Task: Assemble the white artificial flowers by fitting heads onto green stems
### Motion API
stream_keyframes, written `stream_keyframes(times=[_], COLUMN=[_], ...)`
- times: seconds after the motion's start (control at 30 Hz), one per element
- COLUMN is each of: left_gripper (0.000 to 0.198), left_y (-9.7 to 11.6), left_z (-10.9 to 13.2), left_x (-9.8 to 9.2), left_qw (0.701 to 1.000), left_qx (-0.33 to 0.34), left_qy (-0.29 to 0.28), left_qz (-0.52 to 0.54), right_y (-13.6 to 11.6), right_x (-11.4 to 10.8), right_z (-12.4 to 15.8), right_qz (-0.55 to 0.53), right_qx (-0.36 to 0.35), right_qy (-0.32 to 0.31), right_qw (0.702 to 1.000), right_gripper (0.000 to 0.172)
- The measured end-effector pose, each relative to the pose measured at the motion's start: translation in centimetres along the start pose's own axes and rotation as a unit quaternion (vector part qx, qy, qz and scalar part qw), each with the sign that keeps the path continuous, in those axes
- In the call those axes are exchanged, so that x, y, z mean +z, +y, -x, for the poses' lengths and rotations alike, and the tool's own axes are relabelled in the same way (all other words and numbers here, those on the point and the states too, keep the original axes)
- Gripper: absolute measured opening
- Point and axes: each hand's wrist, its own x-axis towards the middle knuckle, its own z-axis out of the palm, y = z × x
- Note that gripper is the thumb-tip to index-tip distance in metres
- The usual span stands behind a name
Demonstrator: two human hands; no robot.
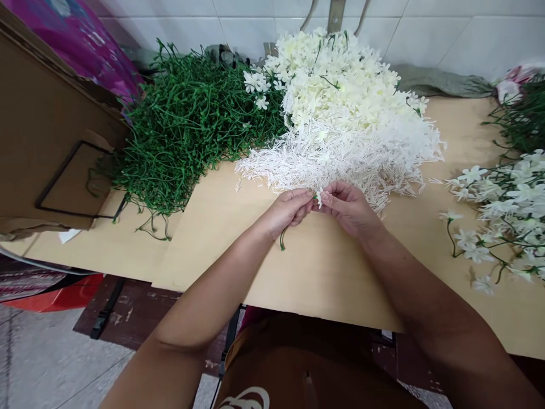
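My left hand (293, 205) is closed around a green plastic flower stem (282, 240), whose lower end hangs out below the fingers. Against the stem's tip, my right hand (347, 207) pinches a small white artificial flower piece (319, 197). The fingertips of both hands almost meet, so the join is partly hidden. Just beyond them lies a heap of thin white sticks (323, 162), with a pile of cream-white petal blossoms (340, 85) behind it. To the left spreads a big tangle of green stems (191, 119).
White flowers on stems (511, 210) lie at the right of the tan tabletop (272, 278). A cardboard box (51, 130) stands at the left, beside a purple bag (93, 45). A tiled wall (430, 34) closes off the back.
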Motion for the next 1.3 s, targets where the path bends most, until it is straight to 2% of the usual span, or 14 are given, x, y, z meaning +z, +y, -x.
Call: stream_keyframes(times=[0.17,0.33,0.43,0.83,1.07,1.3], left_gripper=[0.029,0.03,0.034,0.04,0.042,0.045], left_y=[0.0,0.0,-0.2,-1.1,-1.3,-1.4], left_z=[-0.1,-0.1,0.0,0.0,0.2,0.3], left_x=[0.1,-0.2,-0.4,-0.8,-0.6,-0.5], left_qw=[1.0,1.0,0.999,0.997,0.996,0.996], left_qx=[-0.002,-0.004,0.003,0.041,0.065,0.069], left_qy=[0.011,-0.013,-0.034,-0.062,-0.057,-0.044], left_qz=[-0.01,-0.012,-0.005,0.014,-0.017,-0.035], right_y=[-0.1,-0.4,-0.4,0.0,0.0,0.2], right_x=[0.0,0.1,0.3,0.4,0.7,0.6], right_z=[0.0,0.2,0.3,0.3,0.2,0.2], right_qz=[0.049,0.107,0.111,0.096,0.07,0.09], right_qx=[-0.01,-0.03,-0.035,-0.029,-0.01,-0.017], right_qy=[0.023,0.027,0.02,-0.019,-0.024,-0.03], right_qw=[0.998,0.993,0.993,0.995,0.997,0.995], right_gripper=[0.033,0.036,0.037,0.036,0.038,0.038])
